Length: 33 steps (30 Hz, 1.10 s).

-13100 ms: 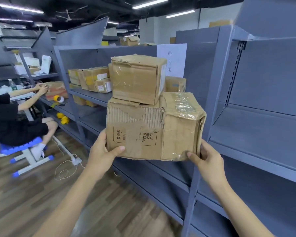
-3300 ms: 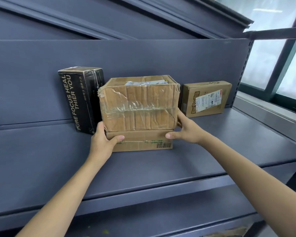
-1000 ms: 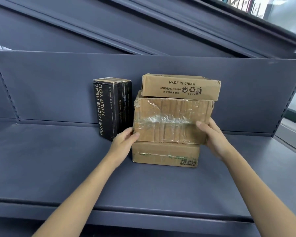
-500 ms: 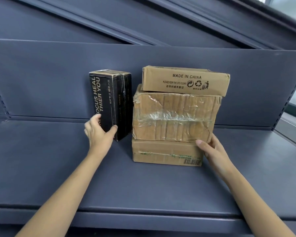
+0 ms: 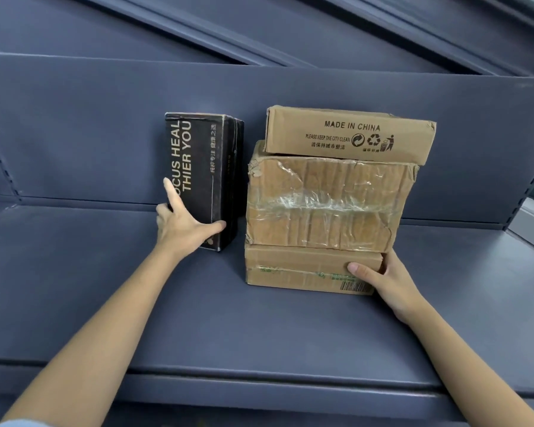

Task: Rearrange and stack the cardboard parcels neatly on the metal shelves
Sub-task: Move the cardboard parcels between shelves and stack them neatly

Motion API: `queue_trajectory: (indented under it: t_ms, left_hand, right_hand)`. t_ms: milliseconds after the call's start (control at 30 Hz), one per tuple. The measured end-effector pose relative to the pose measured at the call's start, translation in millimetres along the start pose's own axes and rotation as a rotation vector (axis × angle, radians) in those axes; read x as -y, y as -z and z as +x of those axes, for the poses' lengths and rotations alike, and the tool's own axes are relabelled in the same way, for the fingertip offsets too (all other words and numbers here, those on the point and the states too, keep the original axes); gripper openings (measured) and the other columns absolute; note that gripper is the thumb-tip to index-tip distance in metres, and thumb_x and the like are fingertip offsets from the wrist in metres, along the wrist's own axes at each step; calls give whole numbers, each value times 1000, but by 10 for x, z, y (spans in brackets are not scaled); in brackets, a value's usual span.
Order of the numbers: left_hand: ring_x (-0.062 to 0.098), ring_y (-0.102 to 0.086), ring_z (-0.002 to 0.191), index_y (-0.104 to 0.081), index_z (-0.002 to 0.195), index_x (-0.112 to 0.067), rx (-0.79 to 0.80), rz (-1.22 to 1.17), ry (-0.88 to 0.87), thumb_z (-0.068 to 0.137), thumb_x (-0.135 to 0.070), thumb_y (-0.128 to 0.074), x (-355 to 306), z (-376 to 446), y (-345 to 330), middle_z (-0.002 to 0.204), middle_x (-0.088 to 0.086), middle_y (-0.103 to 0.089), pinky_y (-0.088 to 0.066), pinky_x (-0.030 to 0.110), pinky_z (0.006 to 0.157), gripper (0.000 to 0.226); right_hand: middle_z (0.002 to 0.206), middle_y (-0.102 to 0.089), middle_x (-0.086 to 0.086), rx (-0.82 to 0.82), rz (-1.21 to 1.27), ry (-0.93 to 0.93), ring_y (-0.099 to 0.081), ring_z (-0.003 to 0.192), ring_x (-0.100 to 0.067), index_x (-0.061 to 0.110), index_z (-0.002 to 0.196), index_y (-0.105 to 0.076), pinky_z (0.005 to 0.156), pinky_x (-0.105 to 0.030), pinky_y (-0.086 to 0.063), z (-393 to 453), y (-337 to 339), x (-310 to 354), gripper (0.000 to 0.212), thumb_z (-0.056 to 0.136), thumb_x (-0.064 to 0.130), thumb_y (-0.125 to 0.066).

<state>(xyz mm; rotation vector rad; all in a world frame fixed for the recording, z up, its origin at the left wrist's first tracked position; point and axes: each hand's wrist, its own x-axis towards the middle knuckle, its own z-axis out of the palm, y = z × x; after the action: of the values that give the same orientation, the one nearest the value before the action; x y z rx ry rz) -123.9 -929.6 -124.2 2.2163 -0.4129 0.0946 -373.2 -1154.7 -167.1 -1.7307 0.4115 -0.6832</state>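
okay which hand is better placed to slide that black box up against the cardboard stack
Left. The left hand already holds the black box low down, fingers on its outer side, thumb across its front, so it can likely push it toward the stack. The right hand is busy holding the bottom parcel.

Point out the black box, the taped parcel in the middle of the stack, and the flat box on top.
black box (image 5: 211, 180), head view, front face.
taped parcel (image 5: 327, 204), head view, taped front.
flat box (image 5: 349, 134), head view, printed side.
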Motion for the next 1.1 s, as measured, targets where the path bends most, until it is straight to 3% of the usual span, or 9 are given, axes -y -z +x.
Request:
queue_trajectory:
  t_ms: [133, 267, 333, 433, 500, 667, 767, 933, 1100]
  left_hand:
    - [37, -28, 129, 12, 147, -28, -30, 352, 74, 66, -70, -62, -183, -296, 318, 141, 20, -25, -28, 48, 103, 118]
    - [40, -29, 131, -11, 148, -20, 116, 529, 129, 72, -81, -42, -196, -546, 549, 145, 20, -26, -30, 48, 102, 103]
    - [36, -35, 128, -28, 142, -18, 150, 422, 63, 77, -76, -40, -137, -598, 591, 141, 15, -36, -36, 46, 101, 88]
    - [15, -47, 113, -42, 133, -21, 187, -59, -21, 80, -58, -58, 38, -675, 688, 126, -5, -49, -39, 34, 93, 66]
    - [7, -52, 110, -41, 135, -26, 304, -366, -11, 62, -51, -76, 219, -744, 725, 124, -11, -52, -40, 28, 97, 85]
    - [-2, -63, 96, -46, 121, -41, 429, -383, -125, 76, -4, -74, 474, -740, 505, 102, -19, -69, -48, 23, 86, 64]
    - [2, -62, 91, -48, 127, -25, 371, -444, -107, 76, 2, -71, 485, -626, 428, 99, -14, -67, -51, 20, 77, 62]
    - [8, -64, 87, -59, 100, -26, 260, -503, -76, 74, 0, -73, 611, -600, 316, 89, -12, -69, -51, 24, 75, 39]
    - [5, -64, 84, -60, 98, -28, 290, -546, -99, 76, -1, -71, 614, -620, 277, 95, -6, -68, -50, 18, 70, 36]
  right_hand:
    - [116, -62, 8, 2, 0, 4, -59, 107, -7, 30, 116, -49, 96, -30, -45, 9, 21, 25, 66, 60, 33, -85]
    - [112, -63, 12, 2, -18, -3, -60, 103, -3, 34, 110, -50, 94, -28, -45, -23, -12, 25, 62, 57, 44, -81]
    - [111, -63, 12, -8, -23, -7, -59, 102, -3, 30, 112, -50, 94, -29, -45, -31, -10, 23, 60, 58, 40, -76]
    - [108, -62, 14, -13, -37, -3, -59, 99, 0, 23, 119, -49, 88, -24, -46, -46, -25, 30, 86, 44, 53, -80]
    - [106, -62, 13, -14, -30, -14, -59, 97, 0, 21, 119, -50, 90, -26, -45, -48, -34, 40, 80, 50, 47, -78]
    - [104, -68, 6, 1, 8, -21, -66, 96, -9, 20, 108, -59, 76, -18, -51, -35, 49, 47, 86, 35, 57, -86]
    - [99, -70, 6, 25, 37, -28, -68, 91, -5, 20, 105, -61, 74, -17, -52, -38, 84, 60, 73, 43, 51, -86]
    - [95, -68, 6, -72, 25, 10, -65, 78, 5, 3, 118, -57, 69, -9, -50, -67, 26, 8, 40, 81, 7, -70]
    - [101, -63, 4, -163, -161, -8, -61, 93, -13, 15, 109, -55, 84, -27, -49, -57, -112, -33, 46, 71, 13, -80]
